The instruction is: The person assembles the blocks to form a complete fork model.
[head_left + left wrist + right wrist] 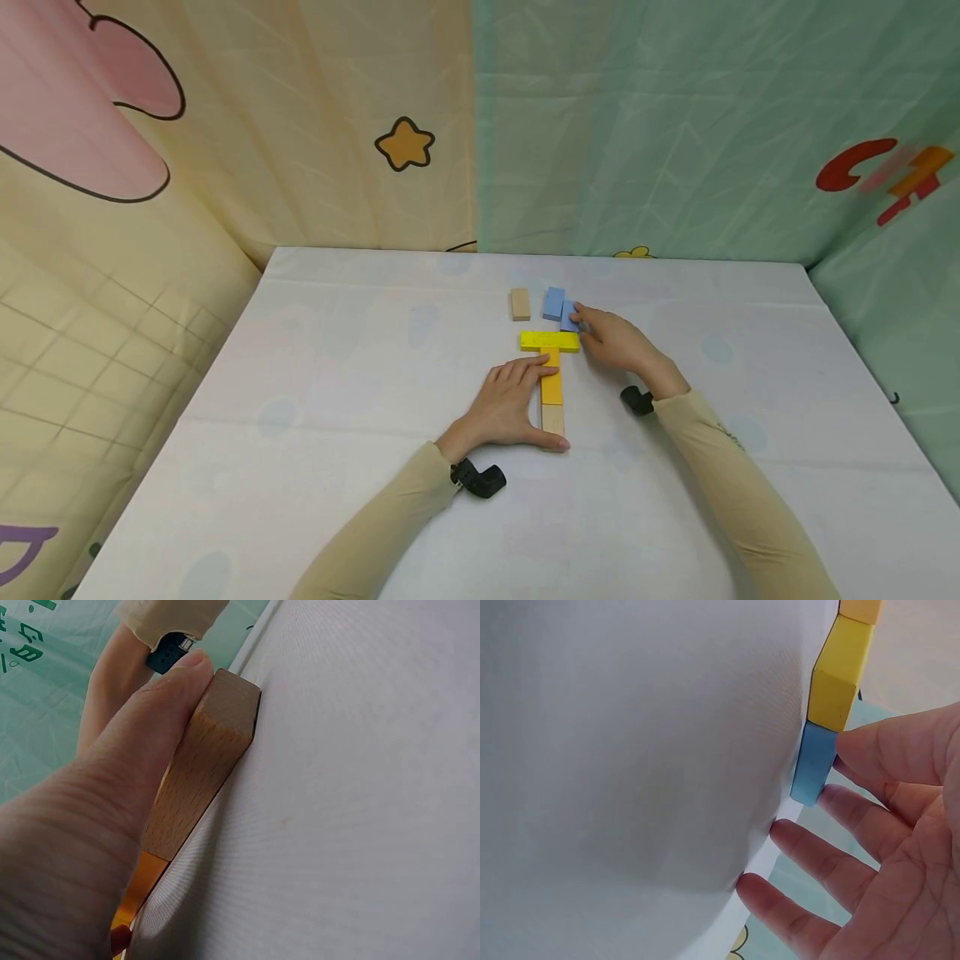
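Note:
A yellow block (549,341) lies crosswise at the far end of a column made of an orange-yellow block (551,389) and a plain wooden block (552,419). My left hand (510,404) rests along this column, fingertips on the orange-yellow block and thumb touching the near end of the wooden one (199,765). With thumb and fingers my right hand (618,342) pinches a blue block (568,317) just beyond the yellow block's right end. In the right wrist view, that blue block (814,761) appears against the yellow one (836,690); the other fingertips touch the cloth.
A second blue block (553,303) stands close at the left of the held one. Farther left is another plain wooden block (520,304). White cloth covers the table (337,375), and printed curtains (637,125) hang behind its far edge.

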Demonstrator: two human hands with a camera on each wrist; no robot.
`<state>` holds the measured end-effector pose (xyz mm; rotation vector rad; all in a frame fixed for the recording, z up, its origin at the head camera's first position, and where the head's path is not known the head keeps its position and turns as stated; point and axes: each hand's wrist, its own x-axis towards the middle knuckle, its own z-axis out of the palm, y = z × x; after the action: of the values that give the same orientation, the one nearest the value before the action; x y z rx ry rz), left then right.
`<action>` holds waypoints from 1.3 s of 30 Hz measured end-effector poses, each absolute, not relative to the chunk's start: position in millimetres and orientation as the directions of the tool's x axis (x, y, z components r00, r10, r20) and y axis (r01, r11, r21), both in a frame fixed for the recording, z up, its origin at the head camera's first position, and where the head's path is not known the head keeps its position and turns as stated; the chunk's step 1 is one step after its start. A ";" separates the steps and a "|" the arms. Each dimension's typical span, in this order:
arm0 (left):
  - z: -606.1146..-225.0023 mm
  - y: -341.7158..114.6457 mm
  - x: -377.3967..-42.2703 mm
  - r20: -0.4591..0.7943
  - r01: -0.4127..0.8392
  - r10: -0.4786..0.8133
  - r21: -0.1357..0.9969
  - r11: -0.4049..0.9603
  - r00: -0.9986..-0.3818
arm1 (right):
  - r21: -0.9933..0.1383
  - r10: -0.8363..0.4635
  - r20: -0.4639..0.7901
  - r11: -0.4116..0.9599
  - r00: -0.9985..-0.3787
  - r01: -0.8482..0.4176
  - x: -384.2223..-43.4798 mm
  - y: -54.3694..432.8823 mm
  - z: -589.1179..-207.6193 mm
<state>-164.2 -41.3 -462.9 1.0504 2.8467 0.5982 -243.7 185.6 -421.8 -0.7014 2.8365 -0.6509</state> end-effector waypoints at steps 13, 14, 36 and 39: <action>-462.6 -41.4 -164.0 0.087 0.615 0.632 0.362 0.700 -0.770 | -0.448 -0.491 -0.036 0.787 -0.871 -0.425 -243.5 186.0 -420.2; -462.5 -41.4 -164.0 0.088 0.616 0.632 0.362 0.700 -0.770 | -0.450 -0.493 -0.036 0.785 -0.869 -0.426 -243.5 186.1 -420.3; -463.9 -41.0 -165.1 0.085 0.618 0.634 0.356 0.701 -0.769 | -0.450 -0.519 -0.016 0.767 -0.855 -0.458 -243.0 188.9 -422.9; -463.3 -41.2 -165.1 0.084 0.614 0.631 0.360 0.702 -0.771 | -0.446 -0.520 -0.013 0.767 -0.854 -0.460 -243.0 188.5 -422.6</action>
<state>-165.1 -41.2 -463.3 1.0460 2.8559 0.5790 -243.0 188.5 -422.6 -0.7873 2.8247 -0.6604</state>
